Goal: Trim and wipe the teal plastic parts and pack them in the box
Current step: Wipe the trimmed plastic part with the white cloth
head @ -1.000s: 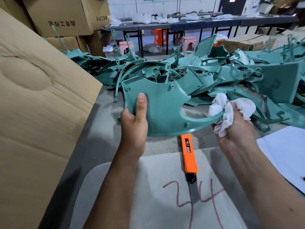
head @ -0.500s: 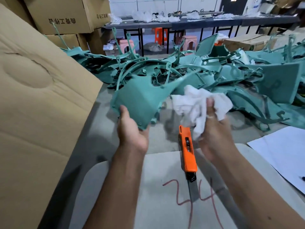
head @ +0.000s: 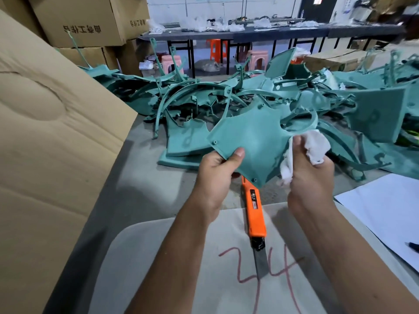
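Observation:
I hold a flat teal plastic part (head: 251, 141) above the table, its broad face turned toward me. My left hand (head: 215, 175) pinches its lower left edge, thumb on top. My right hand (head: 310, 177) grips a crumpled white cloth (head: 315, 146) against the part's right edge. An orange utility knife (head: 256, 214) with its blade out lies on the table just below the part. The cardboard box flap (head: 45, 132) rises at the left. A big heap of teal parts (head: 294, 98) covers the table behind.
A grey mat (head: 181, 268) marked "24" in red lies under my forearms. White paper (head: 385, 209) sits at the right. Stacked cardboard cartons (head: 81, 21) stand at the back left; dark benches and plastic stools (head: 256, 60) lie beyond the heap.
The part has been turned from edge-on to face-on. My left hand shifted its hold to the lower left edge, and my right hand moved the cloth to the part's right edge.

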The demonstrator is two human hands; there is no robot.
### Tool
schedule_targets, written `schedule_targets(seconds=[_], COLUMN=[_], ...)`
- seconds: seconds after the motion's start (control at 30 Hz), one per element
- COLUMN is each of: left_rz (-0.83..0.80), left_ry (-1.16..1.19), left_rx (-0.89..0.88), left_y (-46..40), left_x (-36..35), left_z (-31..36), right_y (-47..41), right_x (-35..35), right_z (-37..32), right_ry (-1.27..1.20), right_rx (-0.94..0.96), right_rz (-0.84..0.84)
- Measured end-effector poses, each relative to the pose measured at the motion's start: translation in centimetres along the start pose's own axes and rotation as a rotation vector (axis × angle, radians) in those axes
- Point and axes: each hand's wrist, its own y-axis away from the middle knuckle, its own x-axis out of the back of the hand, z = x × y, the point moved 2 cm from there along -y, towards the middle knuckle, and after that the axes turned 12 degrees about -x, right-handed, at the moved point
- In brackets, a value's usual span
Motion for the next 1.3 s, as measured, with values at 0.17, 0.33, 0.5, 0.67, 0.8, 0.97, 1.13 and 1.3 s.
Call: schedule_targets(seconds=[0.17, 0.33, 0.5, 0.67, 0.8, 0.97, 1.13, 1.3], left_rz=[0.083, -0.015, -0.165, 0.219, 0.438, 0.492, 0.606, 0.713], left_ry=[0.107, -0.089, -0.089, -0.241, -0.358, -0.365, -0.358, -0.361], left_rx=[0.006, -0.265, -0.276, -0.383, -0.466, -0.479, -0.426, -0.409], left_y=[-0.2, -0.7, -0.5, -1.0, -0.9, -0.8, -1.4, -1.7], left_x=[1.8, 4.8, 5.0, 4.4, 4.9, 5.6, 8.4, 10.4], left_z=[1.1, 2.8, 2.2, 1.7, 1.0, 1.0, 1.2, 1.7], right_y=[-0.3, 0.0, 1.5, 2.5, 2.9, 2.5, 1.3, 1.3], right_x=[0.5, 1.5, -1.7, -1.8, -1.8, -1.6, -0.5, -0.9], right_z=[-0.5, -2.2, -0.8, -1.7, -2.0, -2.0, -1.9, -2.1], right_ry=[0.111, 0.404, 0.661, 0.496, 0.648, 0.652, 1.068, 1.328], right_rx=[0.22, 0.611, 0.383, 0.235, 0.018, -0.01, 0.216, 0.576], right_rz=[0.19, 0.236, -0.411, -0.551, -0.714, -0.845, -0.749, -0.616])
